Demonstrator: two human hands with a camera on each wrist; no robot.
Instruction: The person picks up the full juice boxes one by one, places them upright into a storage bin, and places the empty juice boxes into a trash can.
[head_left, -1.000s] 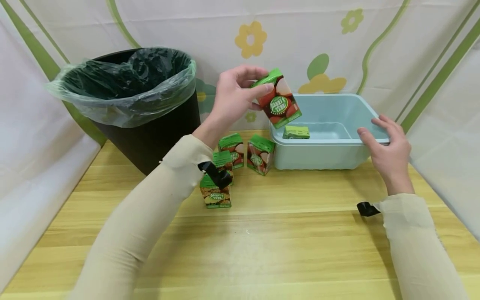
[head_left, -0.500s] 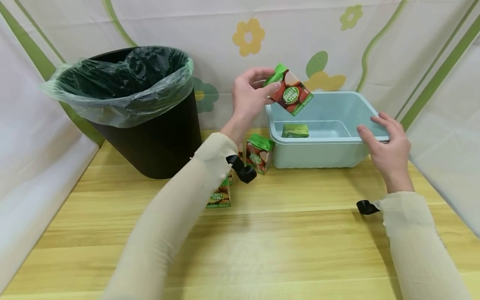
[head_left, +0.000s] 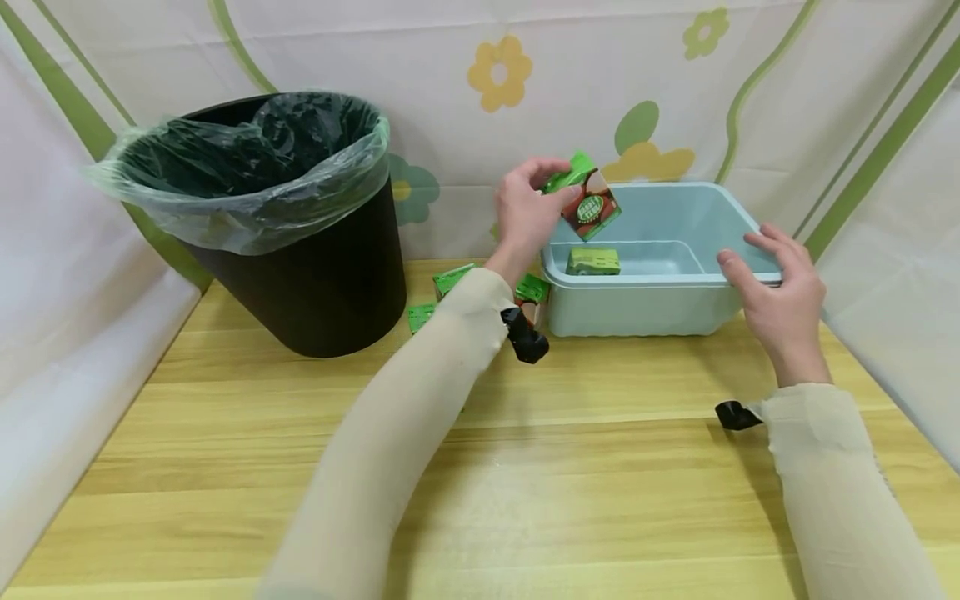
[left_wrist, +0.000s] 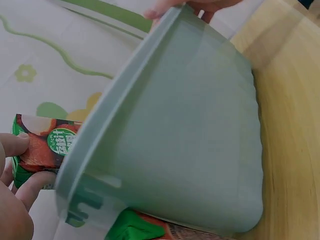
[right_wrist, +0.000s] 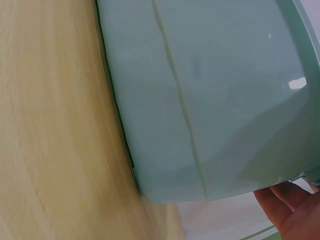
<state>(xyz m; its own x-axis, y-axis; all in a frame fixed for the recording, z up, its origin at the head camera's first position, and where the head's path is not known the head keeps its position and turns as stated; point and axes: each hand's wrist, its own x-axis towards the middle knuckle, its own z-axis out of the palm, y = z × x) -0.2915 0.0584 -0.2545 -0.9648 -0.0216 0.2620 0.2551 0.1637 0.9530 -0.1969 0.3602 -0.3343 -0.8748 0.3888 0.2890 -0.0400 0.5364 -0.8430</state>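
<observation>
My left hand (head_left: 525,208) pinches a small juice box (head_left: 592,207) between thumb and fingers, tilted over the left rim of a light blue plastic bin (head_left: 637,310). Red fruit and a green label show on the held juice box (left_wrist: 41,150) in the left wrist view. Another green box (head_left: 593,261) lies inside the bin at its left. At the bin's front right corner, my right hand (head_left: 786,308) grips the rim. Several more juice boxes stand on the table left of the bin, one of them (head_left: 533,288) right beside it; my left forearm partly hides them.
A black trash can (head_left: 315,283) with a clear greenish liner stands at the back left of the wooden table (head_left: 570,500). Behind everything hangs a white curtain (head_left: 435,75) with flowers and green lines.
My left hand has carried the juice box rightward to the bin, dipping lower in the last half second. My forearm now covers more of the standing boxes. My right hand stays on the rim.
</observation>
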